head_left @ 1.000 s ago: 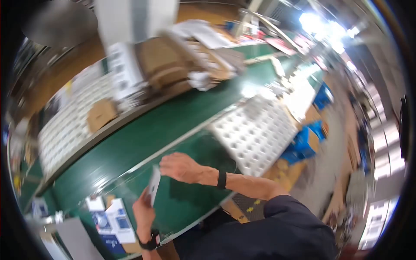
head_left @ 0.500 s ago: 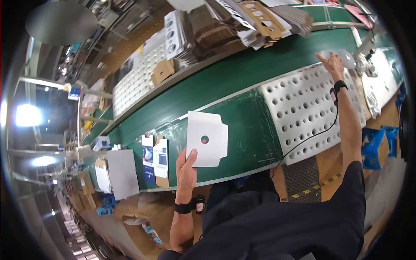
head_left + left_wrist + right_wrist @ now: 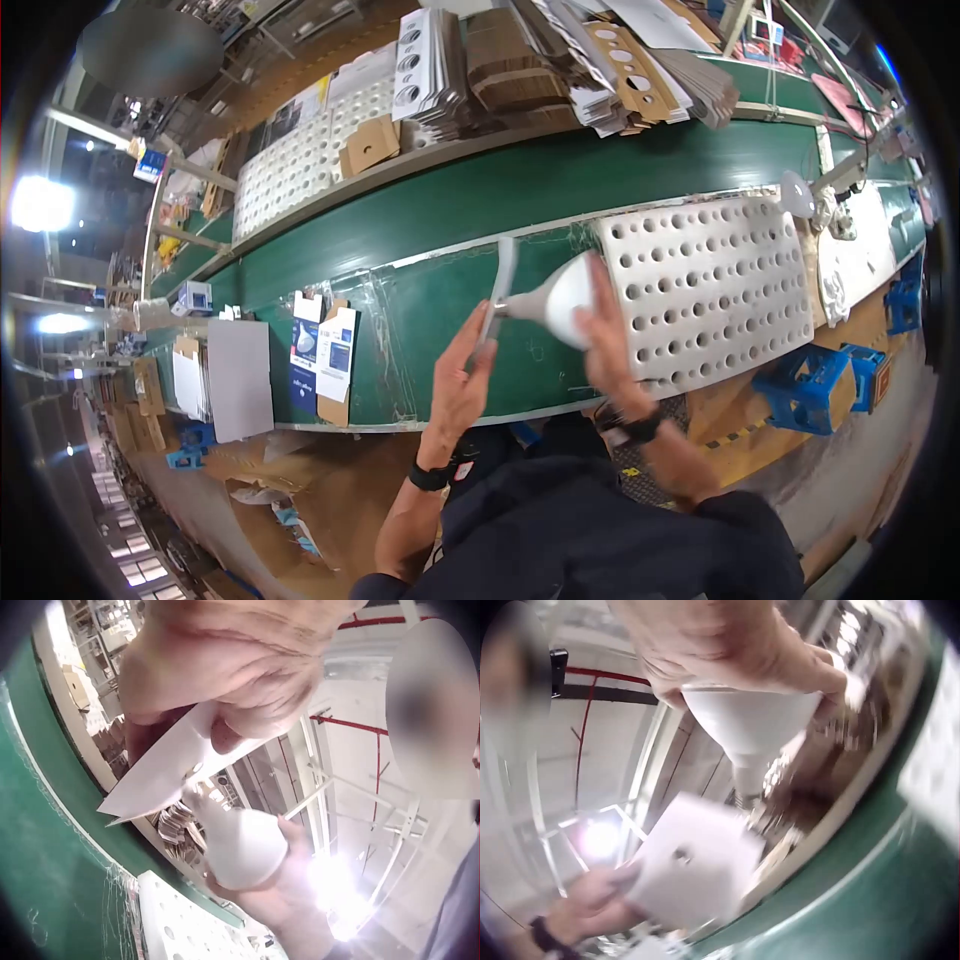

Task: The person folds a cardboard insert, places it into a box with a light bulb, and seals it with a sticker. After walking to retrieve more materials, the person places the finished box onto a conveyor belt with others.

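My left hand (image 3: pixel 460 388) pinches a white card (image 3: pixel 504 268), thumb on one side and fingers on the other. The card is nearly edge-on in the head view; a round hole in its middle shows in the right wrist view. My right hand (image 3: pixel 608 350) grips a white light bulb (image 3: pixel 568 302) by its wide domed end. The bulb lies sideways in the air, its narrow screw base pointing left at the card. In the left wrist view the base of the bulb (image 3: pixel 244 847) is right at the hole in the card (image 3: pixel 161 769).
A white foam tray (image 3: pixel 690 277) with rows of holes lies right of my hands on the green bench. Another bulb (image 3: pixel 797 193) is beyond it. Flattened printed boxes (image 3: pixel 337 355) lie to the left. Stacked cardboard inserts (image 3: pixel 430 75) line the back shelf. Blue stools (image 3: pixel 805 388) stand below.
My right hand has come back from the tray's far end, bringing a bulb to the card. My left hand has turned the card from facing the head camera to nearly edge-on.
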### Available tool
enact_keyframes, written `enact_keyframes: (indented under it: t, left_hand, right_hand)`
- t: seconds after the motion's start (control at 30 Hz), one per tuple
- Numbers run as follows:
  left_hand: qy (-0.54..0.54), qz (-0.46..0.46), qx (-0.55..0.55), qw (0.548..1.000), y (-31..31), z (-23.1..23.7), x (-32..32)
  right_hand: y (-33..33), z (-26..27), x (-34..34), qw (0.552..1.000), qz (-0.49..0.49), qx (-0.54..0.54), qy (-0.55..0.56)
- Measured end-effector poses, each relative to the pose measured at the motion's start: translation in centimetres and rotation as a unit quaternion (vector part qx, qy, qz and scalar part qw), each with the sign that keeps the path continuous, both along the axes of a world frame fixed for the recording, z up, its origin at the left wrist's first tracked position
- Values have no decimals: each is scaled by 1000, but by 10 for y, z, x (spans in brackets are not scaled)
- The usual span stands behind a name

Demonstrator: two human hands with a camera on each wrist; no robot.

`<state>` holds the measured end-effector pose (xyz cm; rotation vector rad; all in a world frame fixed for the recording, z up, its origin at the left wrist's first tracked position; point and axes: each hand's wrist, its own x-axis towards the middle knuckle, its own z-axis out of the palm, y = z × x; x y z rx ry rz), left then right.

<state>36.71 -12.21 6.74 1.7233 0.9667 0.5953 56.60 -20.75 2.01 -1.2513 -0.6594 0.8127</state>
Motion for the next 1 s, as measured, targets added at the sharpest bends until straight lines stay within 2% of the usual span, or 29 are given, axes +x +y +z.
enact_keyframes:
  t: [0.03,0.07,0.1,0.13,0.17,0.2,0.27,0.3,0.33,0.4,0.47,0.53,0.57,0.6,0.63,0.67,0.73,0.77,0.8,0.87,0.9,0.93,0.97,1.0]
  left_hand:
    - [14,-3,106,994,-3,4,3]
    - [22,8,108,994,-1,5,-9]
    - [47,-13,129,990,3,5,-23]
    - [67,-38,151,986,8,8,-34]
    - [19,-55,117,991,8,14,-44]
    - [16,-52,117,992,14,11,-56]
    - [-39,-111,-1,993,30,1,-85]
    - [-136,21,-129,982,32,-4,-83]
    - [-140,29,-132,981,41,-9,-87]
    - [24,11,5,1000,71,-19,-99]
    - [23,73,118,990,89,-32,-107]
    - [43,64,212,974,115,-56,-126]
    - [63,37,244,967,125,-68,-136]
    - [81,10,274,958,134,-80,-141]
    - [104,-10,287,952,137,-96,-143]
    - [101,-11,272,957,137,-110,-145]
    - [190,-86,292,933,143,-133,-144]
    - [170,-82,261,947,147,-141,-145]
    - [166,-80,262,947,151,-144,-145]
    - [117,-83,157,977,161,-145,-151]
    - [101,-96,114,984,166,-141,-160]
    - [104,-93,115,984,176,-132,-172]
    - [64,-111,90,988,187,-126,-190]
    - [22,-132,63,989,197,-119,-209]
  right_hand:
    - [10,-6,-32,991,-11,36,126]
    - [16,-12,-57,964,-19,70,255]
    - [17,-22,-73,962,-8,69,263]
    - [18,-32,-86,940,-4,62,335]
    - [17,-39,-96,914,-4,53,402]
    - [17,-42,-104,915,-1,52,399]
    - [21,-49,-119,872,8,63,486]
    - [26,-48,-124,872,41,65,482]
    - [31,-51,-134,874,47,58,480]
    - [48,-62,-158,894,40,-3,447]
    - [64,-87,-174,889,57,-20,455]
    - [77,-102,-188,948,60,-155,270]
    - [81,-97,-189,975,13,-189,114]
    - [90,-71,-187,975,-33,-215,-49]
    - [91,-57,-185,960,-62,-218,-163]
    - [101,-31,-191,966,-49,-183,-173]
    - [125,-7,-209,933,62,-138,-326]
    - [145,3,-224,923,89,-125,-352]
    - [155,-3,-232,910,123,-164,-361]
    - [165,-37,-236,911,146,-214,-320]
    - [168,-40,-238,912,151,-210,-319]
    - [170,-43,-238,893,170,-248,-334]
    - [171,-45,-237,872,188,-289,-348]
    - [172,-44,-237,871,188,-291,-348]
